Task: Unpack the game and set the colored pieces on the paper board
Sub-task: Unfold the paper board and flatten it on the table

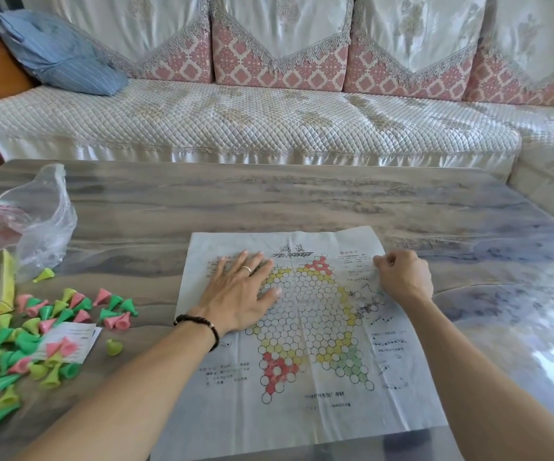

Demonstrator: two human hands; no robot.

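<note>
Pressing paper board (302, 327), left hand (240, 291) flat

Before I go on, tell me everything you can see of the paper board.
The paper board is a thin, creased white sheet spread flat on the table, its near edge by the table's near edge. It shows a star of printed circles with red, yellow and green zones, plus blurred text blocks. The left hand presses flat on it; the right hand pinches its right part. No pieces stand on it.
</note>
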